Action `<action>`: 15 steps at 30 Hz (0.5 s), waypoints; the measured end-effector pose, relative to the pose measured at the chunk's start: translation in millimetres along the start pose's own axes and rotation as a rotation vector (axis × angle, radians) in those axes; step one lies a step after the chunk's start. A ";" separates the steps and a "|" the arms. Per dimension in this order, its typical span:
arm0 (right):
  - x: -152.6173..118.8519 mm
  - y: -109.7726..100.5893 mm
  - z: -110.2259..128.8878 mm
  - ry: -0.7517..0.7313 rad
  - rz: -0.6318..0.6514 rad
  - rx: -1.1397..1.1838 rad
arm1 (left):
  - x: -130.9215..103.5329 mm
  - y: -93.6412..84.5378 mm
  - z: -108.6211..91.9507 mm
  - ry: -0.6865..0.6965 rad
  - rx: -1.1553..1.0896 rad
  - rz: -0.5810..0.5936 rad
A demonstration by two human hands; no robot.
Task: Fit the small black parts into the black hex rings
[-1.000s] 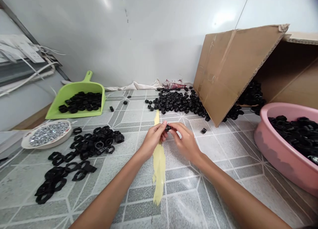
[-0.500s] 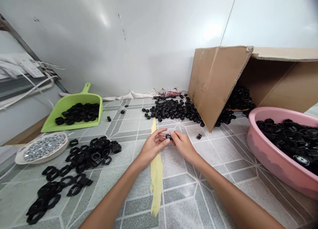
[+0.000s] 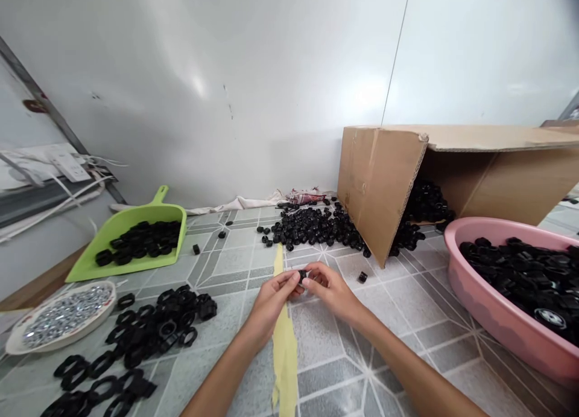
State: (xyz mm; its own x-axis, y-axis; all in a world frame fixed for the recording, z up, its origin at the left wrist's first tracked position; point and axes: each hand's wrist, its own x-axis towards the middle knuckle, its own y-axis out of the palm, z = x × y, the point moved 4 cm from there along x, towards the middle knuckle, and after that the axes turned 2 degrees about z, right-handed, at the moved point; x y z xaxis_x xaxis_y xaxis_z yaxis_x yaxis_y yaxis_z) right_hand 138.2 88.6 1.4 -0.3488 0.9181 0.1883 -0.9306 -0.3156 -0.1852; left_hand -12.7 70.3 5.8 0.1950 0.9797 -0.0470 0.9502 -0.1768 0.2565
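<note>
Between my two hands is a small black plastic part point(image 3: 303, 276), mostly covered by fingers. My left hand point(image 3: 277, 293) pinches it from the left, thumb on the near side. My right hand point(image 3: 329, 287) grips the same part from the right with thumb and curled fingers. Both hands are over a yellow tape strip point(image 3: 284, 350) on the tiled surface. One loose black part point(image 3: 362, 277) lies just right of my right hand. Beyond the hands spreads a heap of small black parts point(image 3: 312, 227). A pile of black rings point(image 3: 167, 326) lies to the left.
A green dustpan point(image 3: 76, 266) holding black parts stands at the left. Nearer is a white dish point(image 3: 17, 344) of small shiny metal pieces. On the right, a tipped cardboard box point(image 3: 380, 181) spills black parts beside a pink basin point(image 3: 456, 266) full of them. A wall point(image 3: 271, 91) closes the back.
The view has tilted up, so the scene sits lower in the frame. My fingers have shifted around the black part, the right hand's fingers now curling over its far side.
</note>
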 end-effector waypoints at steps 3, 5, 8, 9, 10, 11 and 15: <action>-3.3 1.4 5.0 -0.044 -0.043 -0.102 | 0.6 0.9 0.1 0.017 0.025 0.031; -6.2 4.8 9.6 -0.102 -0.035 -0.215 | 1.0 0.5 0.3 0.022 0.024 0.035; -8.3 10.0 10.6 -0.128 -0.007 -0.276 | 1.5 0.3 0.9 0.011 -0.003 0.050; -8.2 11.0 9.0 -0.108 -0.003 -0.259 | 1.5 0.2 1.1 0.005 -0.013 0.058; -7.8 11.3 6.7 -0.079 -0.006 -0.230 | 1.4 -0.2 1.2 0.000 -0.021 0.063; -7.4 11.2 4.5 -0.047 -0.018 -0.196 | 1.3 -0.8 1.2 -0.005 -0.027 0.063; -6.4 11.0 2.9 -0.001 -0.015 -0.024 | 0.4 -3.0 -0.1 -0.013 -0.046 0.077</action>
State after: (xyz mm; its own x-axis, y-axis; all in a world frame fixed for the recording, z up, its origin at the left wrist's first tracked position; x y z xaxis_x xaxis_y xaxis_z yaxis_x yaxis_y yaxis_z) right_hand 129.9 78.5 0.9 -0.3347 0.9226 0.1918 -0.9330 -0.2958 -0.2051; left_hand -15.5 71.2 5.2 0.2704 0.9620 -0.0383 0.9202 -0.2465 0.3040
